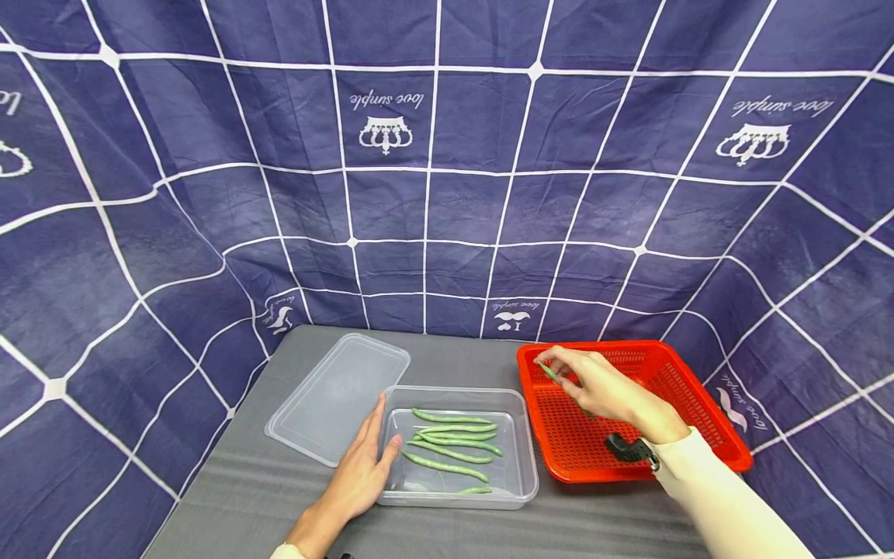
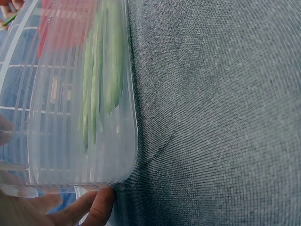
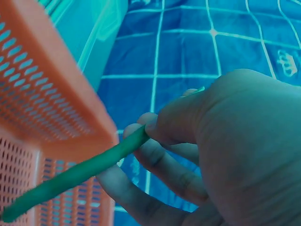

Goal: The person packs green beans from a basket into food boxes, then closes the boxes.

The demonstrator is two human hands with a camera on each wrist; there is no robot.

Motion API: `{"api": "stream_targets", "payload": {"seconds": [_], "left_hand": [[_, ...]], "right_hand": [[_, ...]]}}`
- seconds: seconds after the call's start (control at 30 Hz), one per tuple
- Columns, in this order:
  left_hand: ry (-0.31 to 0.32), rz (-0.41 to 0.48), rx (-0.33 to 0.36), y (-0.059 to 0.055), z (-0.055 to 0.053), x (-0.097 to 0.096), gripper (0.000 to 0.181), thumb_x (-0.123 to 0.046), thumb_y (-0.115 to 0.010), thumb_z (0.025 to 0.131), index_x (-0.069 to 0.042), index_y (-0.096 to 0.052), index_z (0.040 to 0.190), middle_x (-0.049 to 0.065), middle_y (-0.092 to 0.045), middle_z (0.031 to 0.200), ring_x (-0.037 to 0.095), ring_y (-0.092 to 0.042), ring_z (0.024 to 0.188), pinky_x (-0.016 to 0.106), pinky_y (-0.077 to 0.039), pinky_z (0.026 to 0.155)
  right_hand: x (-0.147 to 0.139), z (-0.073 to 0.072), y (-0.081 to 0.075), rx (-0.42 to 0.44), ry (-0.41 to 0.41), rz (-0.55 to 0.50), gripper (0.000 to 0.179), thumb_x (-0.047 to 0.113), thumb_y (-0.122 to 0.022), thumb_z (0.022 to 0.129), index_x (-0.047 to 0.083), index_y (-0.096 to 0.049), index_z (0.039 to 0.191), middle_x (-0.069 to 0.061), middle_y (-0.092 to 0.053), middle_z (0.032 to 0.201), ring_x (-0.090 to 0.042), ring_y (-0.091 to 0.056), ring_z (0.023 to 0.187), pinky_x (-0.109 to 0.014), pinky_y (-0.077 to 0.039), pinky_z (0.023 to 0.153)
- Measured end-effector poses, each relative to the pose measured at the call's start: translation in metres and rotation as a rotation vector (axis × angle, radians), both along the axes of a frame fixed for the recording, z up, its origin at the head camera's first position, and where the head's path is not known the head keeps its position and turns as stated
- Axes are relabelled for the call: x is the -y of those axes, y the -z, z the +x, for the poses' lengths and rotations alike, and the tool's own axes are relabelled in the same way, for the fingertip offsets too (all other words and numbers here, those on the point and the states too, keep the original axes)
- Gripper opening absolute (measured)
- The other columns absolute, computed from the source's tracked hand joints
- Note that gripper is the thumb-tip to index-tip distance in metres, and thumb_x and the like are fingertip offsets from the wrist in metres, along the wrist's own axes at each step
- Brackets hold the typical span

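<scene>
Over the left part of a red plastic basket, my right hand pinches a green bean between thumb and fingertips. The bean slants down from the fingers in the right wrist view. Several green beans lie roughly side by side in a clear plastic container left of the basket. My left hand rests along the container's left side, fingers extended outside its wall and thumb over the rim. In the left wrist view, the fingertips lie against the end wall.
A translucent lid lies flat to the left of the container, partly behind the left hand. Grey cloth covers the table. A blue curtain with white grid lines encloses the back and sides.
</scene>
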State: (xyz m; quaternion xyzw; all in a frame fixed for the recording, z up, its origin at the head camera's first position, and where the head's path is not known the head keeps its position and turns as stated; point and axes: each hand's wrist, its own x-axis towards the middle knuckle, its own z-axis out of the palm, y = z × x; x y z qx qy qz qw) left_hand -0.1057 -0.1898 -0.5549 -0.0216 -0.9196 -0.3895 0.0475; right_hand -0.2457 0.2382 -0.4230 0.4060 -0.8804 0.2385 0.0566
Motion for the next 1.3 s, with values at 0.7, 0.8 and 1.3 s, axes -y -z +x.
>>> {"api": "stream_targets", "payload": {"seconds": [0.7, 0.8, 1.3], "left_hand": [[0.002, -0.001, -0.007, -0.001, 0.001, 0.0, 0.083, -0.034, -0.059, 0.122, -0.018, -0.014, 0.19, 0.02, -0.031, 0.193, 0.047, -0.039, 0.175, 0.072, -0.038, 0.138], [0.003, 0.0, -0.01, -0.001, 0.001, 0.0, 0.082, -0.033, -0.06, 0.122, -0.016, -0.015, 0.189, 0.021, -0.031, 0.192, 0.048, -0.039, 0.175, 0.073, -0.038, 0.138], [0.0, 0.001, -0.011, 0.0, 0.0, 0.0, 0.082, -0.034, -0.06, 0.122, -0.017, -0.015, 0.189, 0.02, -0.031, 0.193, 0.048, -0.04, 0.174, 0.073, -0.039, 0.137]], "right_hand": [[0.053, 0.022, -0.014, -0.056, -0.163, -0.029, 0.047, -0.007, -0.078, 0.102, 0.013, -0.075, 0.145, 0.004, -0.079, 0.117, -0.014, -0.076, 0.103, -0.033, -0.066, 0.087], [0.059, 0.025, -0.011, -0.018, -0.186, -0.035, 0.048, -0.006, -0.078, 0.103, 0.013, -0.074, 0.147, 0.001, -0.079, 0.119, -0.014, -0.076, 0.105, -0.033, -0.068, 0.091], [0.091, 0.029, 0.0, 0.149, -0.246, -0.053, 0.047, 0.001, -0.08, 0.106, 0.014, -0.073, 0.151, -0.001, -0.081, 0.117, -0.01, -0.076, 0.097, -0.025, -0.067, 0.075]]}}
